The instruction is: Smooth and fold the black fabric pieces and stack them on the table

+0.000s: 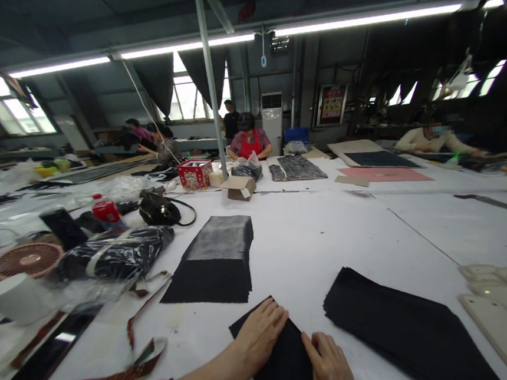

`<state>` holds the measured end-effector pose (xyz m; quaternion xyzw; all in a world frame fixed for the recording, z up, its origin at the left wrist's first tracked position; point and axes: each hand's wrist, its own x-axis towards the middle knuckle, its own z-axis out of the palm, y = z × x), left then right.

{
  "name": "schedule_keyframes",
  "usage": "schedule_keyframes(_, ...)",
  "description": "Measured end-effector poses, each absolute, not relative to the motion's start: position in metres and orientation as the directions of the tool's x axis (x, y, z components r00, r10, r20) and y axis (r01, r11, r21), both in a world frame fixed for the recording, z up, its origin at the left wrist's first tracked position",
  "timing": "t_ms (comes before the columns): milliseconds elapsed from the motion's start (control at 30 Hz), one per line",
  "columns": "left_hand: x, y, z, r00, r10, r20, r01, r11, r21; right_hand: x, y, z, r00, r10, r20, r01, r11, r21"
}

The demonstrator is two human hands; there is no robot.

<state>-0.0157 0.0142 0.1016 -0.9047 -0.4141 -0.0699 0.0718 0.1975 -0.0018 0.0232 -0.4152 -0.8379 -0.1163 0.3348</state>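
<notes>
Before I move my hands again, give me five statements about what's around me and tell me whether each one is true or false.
1. Your left hand lies on the black cloth. True.
2. Your right hand is on the red bottle. False: it is at the right edge of that same cloth.
3. The black shoulder bag sits to the left of the open cardboard box. True.
4. The pink fan stands at the far right. False: it is on the left, near the plastic-wrapped bundle.
5. The pale panels lie to the right of the large black stack. True.
</notes>
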Motion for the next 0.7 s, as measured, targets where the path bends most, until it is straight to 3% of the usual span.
schedule_keyframes(333,-0.006,0.009,0.109,0.69,0.698,0.192,0.72,-0.69,-0.08,0.213,-0.011,0.022,-0.451,0.601,0.66,0.771,0.635,-0.052)
schedule_keyframes(533,0.004,0.003,0.104,0.676,0.718,0.164,0.733,-0.679,-0.045,0.217,-0.033,0.044,-0.394,0.75,0.531,0.812,0.554,-0.181)
schedule_keyframes(700,0.009,-0.001,0.108,0.695,0.703,0.152,0.717,-0.695,-0.06,0.224,-0.041,0.053,-0.398,0.774,0.493,0.796,0.558,-0.234)
